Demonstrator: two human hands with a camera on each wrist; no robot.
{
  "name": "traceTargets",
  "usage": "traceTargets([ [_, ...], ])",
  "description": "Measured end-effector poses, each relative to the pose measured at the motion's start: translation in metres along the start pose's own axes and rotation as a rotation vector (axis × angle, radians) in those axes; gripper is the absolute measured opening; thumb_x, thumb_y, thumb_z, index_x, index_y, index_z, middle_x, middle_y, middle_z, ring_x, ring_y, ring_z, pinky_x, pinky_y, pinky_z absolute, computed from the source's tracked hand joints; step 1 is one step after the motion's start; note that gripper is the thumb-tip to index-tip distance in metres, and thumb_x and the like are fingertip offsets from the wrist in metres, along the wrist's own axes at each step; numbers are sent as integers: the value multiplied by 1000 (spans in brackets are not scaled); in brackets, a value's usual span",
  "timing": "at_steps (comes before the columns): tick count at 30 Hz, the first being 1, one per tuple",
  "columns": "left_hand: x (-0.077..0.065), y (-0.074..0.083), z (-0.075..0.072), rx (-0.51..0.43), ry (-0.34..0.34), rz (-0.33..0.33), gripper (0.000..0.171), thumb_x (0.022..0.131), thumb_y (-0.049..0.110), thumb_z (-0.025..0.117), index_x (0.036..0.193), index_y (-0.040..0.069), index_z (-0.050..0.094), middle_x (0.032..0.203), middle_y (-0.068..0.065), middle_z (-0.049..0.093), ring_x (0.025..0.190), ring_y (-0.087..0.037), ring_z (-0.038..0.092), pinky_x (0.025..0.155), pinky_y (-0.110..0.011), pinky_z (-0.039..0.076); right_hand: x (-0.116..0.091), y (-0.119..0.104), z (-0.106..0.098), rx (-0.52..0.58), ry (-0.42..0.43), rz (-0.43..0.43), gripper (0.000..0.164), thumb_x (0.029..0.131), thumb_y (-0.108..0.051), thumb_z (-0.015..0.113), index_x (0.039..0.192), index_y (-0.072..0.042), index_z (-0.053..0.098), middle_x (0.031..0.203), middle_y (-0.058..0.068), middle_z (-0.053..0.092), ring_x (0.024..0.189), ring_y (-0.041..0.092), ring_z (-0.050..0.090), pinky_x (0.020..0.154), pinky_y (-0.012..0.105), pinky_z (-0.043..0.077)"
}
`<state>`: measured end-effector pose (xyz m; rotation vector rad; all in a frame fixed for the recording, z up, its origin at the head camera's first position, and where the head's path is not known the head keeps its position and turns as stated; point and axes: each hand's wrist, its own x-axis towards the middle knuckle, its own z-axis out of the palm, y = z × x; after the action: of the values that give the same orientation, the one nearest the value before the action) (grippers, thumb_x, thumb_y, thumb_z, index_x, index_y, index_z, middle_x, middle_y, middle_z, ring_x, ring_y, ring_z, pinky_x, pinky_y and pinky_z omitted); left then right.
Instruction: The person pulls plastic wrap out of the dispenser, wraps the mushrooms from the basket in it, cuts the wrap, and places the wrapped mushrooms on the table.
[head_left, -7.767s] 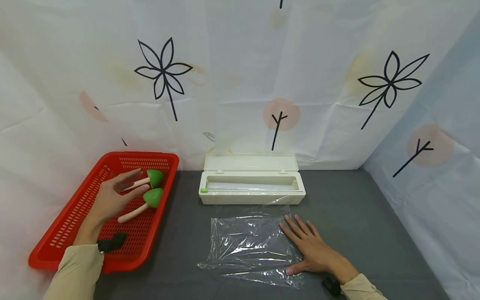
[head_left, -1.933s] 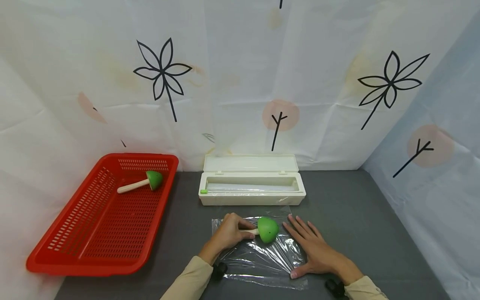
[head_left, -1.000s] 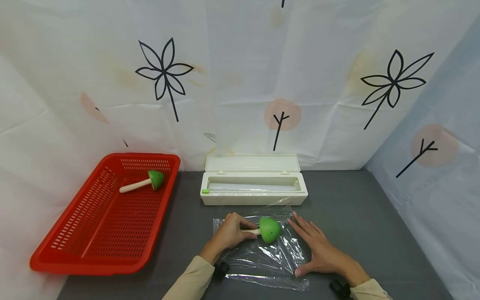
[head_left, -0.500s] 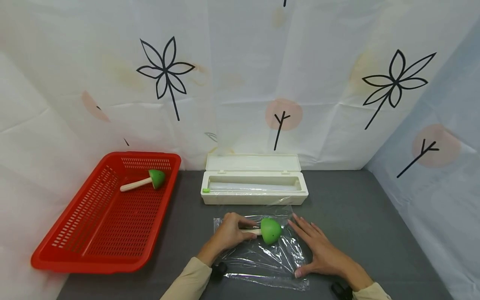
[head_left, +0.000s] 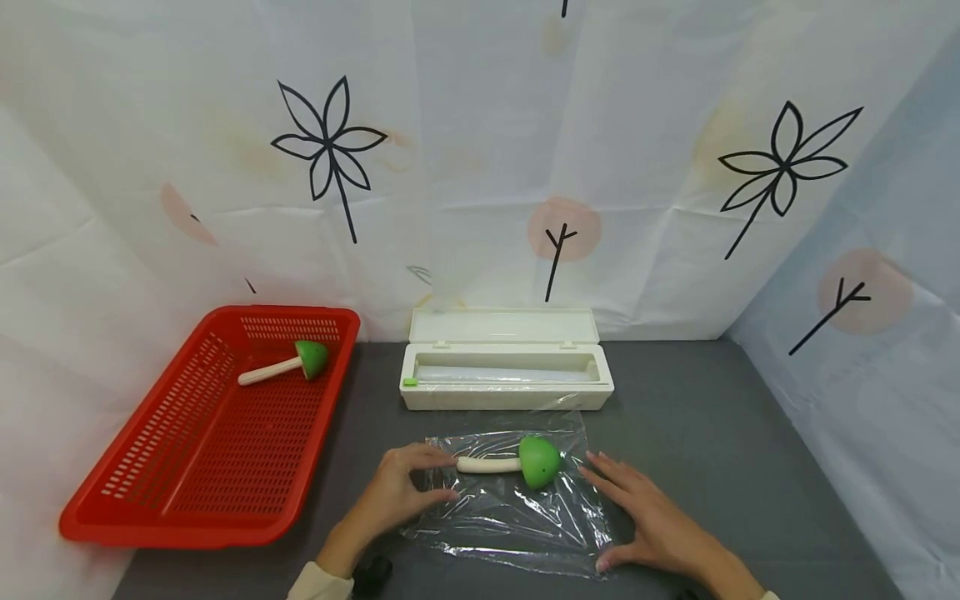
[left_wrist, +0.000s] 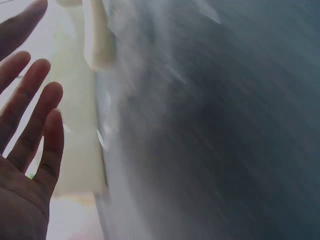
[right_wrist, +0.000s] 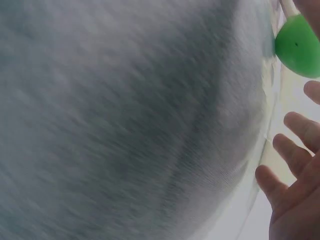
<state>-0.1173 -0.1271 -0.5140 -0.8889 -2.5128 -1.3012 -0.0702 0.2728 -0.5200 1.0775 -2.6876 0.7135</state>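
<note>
A toy mushroom with a green cap (head_left: 539,462) and a cream stem lies on a sheet of clear plastic film (head_left: 517,525) in the head view. The left hand (head_left: 397,492) is just left of the stem's end, its fingers spread and holding nothing. At the film's right edge is the right hand (head_left: 652,525), fingers extended, thumb low by the film's near corner. The left wrist view has the spread left hand (left_wrist: 30,130) below the pale stem (left_wrist: 97,40). The right wrist view shows the right fingers near the green cap (right_wrist: 299,46).
A white film dispenser (head_left: 506,401) with its lid raised stands behind the sheet, which runs out from it. On the left, a red plastic basket (head_left: 187,537) holds another green-capped mushroom (head_left: 311,359). A patterned cloth (head_left: 480,167) hangs behind the grey table (head_left: 690,400).
Earlier the left hand took one mushroom from the basket and laid it on the film. Since half a second ago it has released the stem and drawn left; the right hand has shifted slightly nearer.
</note>
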Motion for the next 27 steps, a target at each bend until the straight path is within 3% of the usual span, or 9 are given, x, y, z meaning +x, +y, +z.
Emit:
traceTargets([
  [4,-25,-8,-12,44,-24,-29,42,66,28,97,102,12,82,99,9,72,94,-13,66,81,-38,54,-4,-4,3,-19,3,-12,102,61,-70,81,144,-15,58,151,10,51,137,36,45,116,17,12],
  [9,-45,-13,-21,51,-134,-95,44,64,44,95,99,20,84,100,18,63,96,-7,56,82,-34,49,-7,-8,4,-43,-28,0,90,61,-71,79,136,-23,67,148,4,55,138,32,45,102,43,44],
  [11,-50,-15,-23,62,-184,-118,47,61,49,95,99,23,84,102,19,59,98,-7,53,84,-33,47,-8,-7,4,-44,-45,-3,86,61,-72,78,133,-25,69,148,3,55,138,32,45,93,53,48],
  [15,-55,-17,-26,99,-245,-132,45,60,48,95,98,27,83,105,16,56,100,-7,49,84,-32,44,-10,-5,6,-43,-61,-24,80,63,-71,76,130,-28,71,148,2,55,139,33,43,91,55,48],
  [21,-55,-21,-25,135,-210,-63,26,66,34,95,90,30,84,101,15,58,94,-5,49,78,-31,43,-9,-1,7,-58,-35,-59,63,71,-63,76,125,-30,74,145,2,58,141,29,43,89,55,49],
  [27,-53,-22,-24,126,-153,-12,15,71,22,93,81,27,83,96,14,59,89,-4,49,74,-29,44,-7,-2,7,-77,28,-66,42,79,-45,82,119,-33,76,139,0,63,135,28,50,89,50,49],
])
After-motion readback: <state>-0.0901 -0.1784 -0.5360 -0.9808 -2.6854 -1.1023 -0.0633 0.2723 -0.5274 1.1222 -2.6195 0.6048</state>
